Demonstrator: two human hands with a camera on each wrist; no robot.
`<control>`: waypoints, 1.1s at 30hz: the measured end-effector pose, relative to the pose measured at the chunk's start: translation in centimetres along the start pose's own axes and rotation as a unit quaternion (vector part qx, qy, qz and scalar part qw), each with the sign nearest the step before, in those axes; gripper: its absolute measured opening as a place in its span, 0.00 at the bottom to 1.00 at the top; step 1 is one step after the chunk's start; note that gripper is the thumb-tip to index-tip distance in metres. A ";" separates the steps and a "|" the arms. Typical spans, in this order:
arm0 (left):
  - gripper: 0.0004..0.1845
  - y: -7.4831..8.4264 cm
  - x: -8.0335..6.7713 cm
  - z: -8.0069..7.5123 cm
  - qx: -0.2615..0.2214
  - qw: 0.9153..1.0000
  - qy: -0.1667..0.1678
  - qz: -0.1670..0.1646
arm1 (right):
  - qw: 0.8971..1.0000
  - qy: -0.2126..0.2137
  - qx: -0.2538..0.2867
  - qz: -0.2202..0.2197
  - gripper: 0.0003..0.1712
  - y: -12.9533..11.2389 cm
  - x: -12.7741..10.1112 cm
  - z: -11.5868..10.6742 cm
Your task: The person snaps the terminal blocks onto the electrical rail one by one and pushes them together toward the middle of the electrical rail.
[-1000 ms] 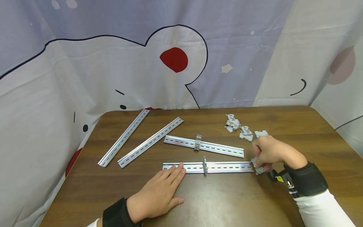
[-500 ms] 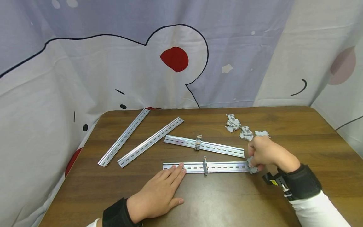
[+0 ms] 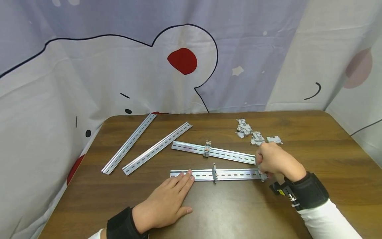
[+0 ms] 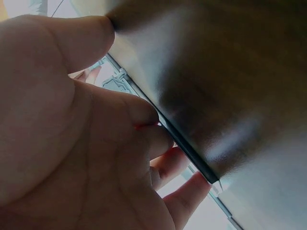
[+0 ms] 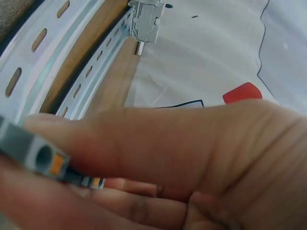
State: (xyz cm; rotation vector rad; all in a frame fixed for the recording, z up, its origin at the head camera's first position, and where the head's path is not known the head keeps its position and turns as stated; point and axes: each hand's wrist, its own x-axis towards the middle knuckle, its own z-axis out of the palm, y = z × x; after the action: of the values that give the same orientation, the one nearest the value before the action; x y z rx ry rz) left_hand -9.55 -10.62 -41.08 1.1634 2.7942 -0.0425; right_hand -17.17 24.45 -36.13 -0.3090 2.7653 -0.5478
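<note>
Inside the right grip (image 3: 276, 161), a grey block (image 5: 29, 152) sits pinched.

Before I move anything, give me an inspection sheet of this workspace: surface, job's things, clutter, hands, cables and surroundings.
Surface: brown wood-grain table, rounded far corners.
Job's things: nearest silver slotted metal rail with one thin grey terminal block standing on it; second silver slotted rail behind, carrying grouped grey terminal blocks; two bare slanting rails at left; loose grey terminal blocks toward the far right.
Clutter: nothing seen.
Hands: left hand rests its fingers on the nearest rail's left end; right hand pinches a grey-and-orange terminal block at its right end.
Cables: nothing seen.
Surroundings: white-and-lavender printed cloth behind the table.
</note>
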 end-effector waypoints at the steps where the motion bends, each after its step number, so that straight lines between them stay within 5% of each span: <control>1: 0.41 0.0 0.0 0.0 0.000 1.000 0.000 0.000 | 1.000 -0.002 0.000 0.000 0.12 0.0 0.0 0.0; 21: 0.41 0.2 0.1 0.1 -0.004 1.000 0.000 0.004 | 0.997 -0.036 -0.051 0.037 0.16 -1.2 1.4 0.3; 28: 0.42 0.2 0.1 0.2 -0.002 1.000 -0.001 0.001 | 0.994 -0.093 0.048 0.014 0.09 0.4 0.8 -0.9; 33: 0.42 0.0 0.1 0.1 -0.001 1.000 -0.001 -0.001 | 0.972 -0.169 0.159 -0.038 0.17 2.5 0.7 -2.2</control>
State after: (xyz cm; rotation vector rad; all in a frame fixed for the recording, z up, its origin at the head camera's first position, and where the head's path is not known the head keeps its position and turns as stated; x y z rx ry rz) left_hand -9.57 -10.55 -41.14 1.1606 2.7935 -0.0420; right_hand -18.94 27.25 -35.37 -0.3914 2.3039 -0.8576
